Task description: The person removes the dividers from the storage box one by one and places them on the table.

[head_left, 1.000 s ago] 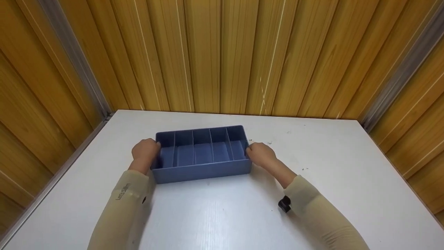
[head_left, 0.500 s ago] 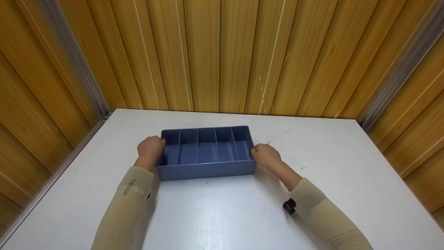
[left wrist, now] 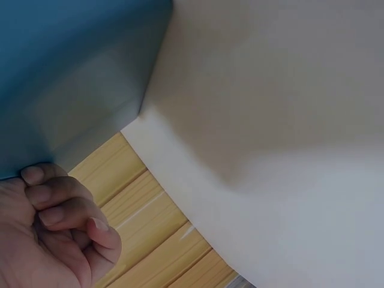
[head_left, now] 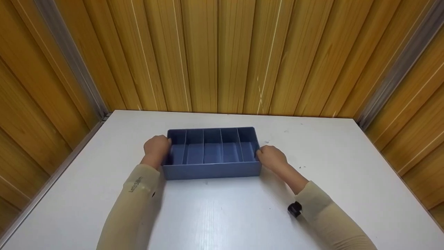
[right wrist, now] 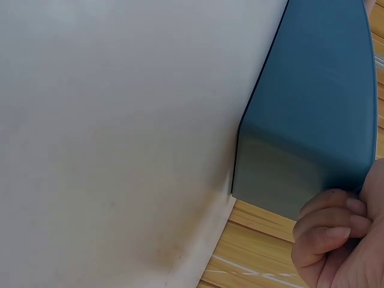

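Head view: white table (head_left: 208, 218), panelled walls (head_left: 222, 55), blue tray (head_left: 211, 171) (left hand (head_left: 157, 149), right hand (head_left: 272, 157): grip closed round its ends).

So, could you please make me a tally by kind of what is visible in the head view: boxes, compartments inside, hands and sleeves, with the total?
Blue box: 1
Compartments inside it: 5
Hands, being the left hand and the right hand: 2
Beige sleeves, left sleeve and right sleeve: 2
Total: 10
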`<state>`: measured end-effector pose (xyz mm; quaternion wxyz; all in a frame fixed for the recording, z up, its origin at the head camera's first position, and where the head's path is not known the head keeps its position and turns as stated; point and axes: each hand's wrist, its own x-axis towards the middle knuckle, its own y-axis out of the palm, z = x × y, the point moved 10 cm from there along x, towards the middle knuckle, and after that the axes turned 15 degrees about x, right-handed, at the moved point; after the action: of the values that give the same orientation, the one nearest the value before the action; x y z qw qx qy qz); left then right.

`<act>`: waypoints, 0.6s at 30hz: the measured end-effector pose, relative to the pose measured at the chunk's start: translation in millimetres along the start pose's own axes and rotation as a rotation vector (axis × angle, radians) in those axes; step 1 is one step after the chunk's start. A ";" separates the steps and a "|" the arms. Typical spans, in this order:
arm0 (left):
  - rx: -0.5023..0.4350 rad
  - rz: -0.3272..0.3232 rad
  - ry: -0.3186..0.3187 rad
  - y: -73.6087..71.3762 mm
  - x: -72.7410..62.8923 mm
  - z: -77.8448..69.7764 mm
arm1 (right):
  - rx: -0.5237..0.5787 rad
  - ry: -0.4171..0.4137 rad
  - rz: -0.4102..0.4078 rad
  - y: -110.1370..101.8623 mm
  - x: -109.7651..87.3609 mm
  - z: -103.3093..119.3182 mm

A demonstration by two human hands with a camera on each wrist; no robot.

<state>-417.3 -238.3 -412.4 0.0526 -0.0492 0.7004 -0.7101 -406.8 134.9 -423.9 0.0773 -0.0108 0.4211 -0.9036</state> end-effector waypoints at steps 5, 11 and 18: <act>0.012 -0.011 0.013 -0.3 0.6 -10.0 | 0.007 0.010 -0.009 -6.0 -5.5 -6.8; 0.012 -0.026 0.032 0.1 2.6 -21.2 | 0.016 0.026 -0.011 -12.2 -11.9 -14.8; 0.002 -0.012 0.044 -0.9 3.0 -33.8 | 0.024 0.036 -0.006 -18.2 -19.2 -23.3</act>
<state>-425.1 -205.4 -412.0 0.0329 -0.0376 0.7002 -0.7122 -392.2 166.9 -424.1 0.0672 0.0049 0.4116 -0.9089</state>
